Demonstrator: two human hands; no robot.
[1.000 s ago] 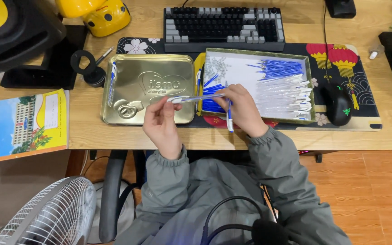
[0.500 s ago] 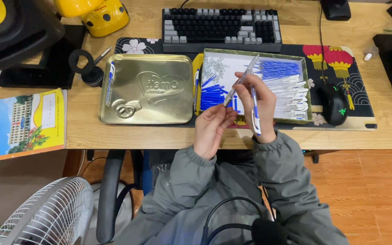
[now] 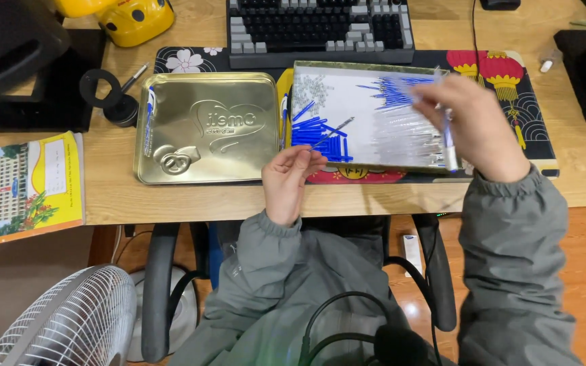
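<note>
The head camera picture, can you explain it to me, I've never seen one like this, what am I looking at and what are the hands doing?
This is a view from a camera worn on a person's head, looking down at their own two bare hands and a wooden desk. No machine is involved.

The left hand pinches a thin pen refill near the desk edge. The right hand reaches over an open tray of blue pen parts and clear pen barrels, and holds a pen that points downward.

Beside the tray lies a gold tin lid. Behind them sits a keyboard. At the left edge is a yellow booklet, and a white fan stands on the floor below.
</note>
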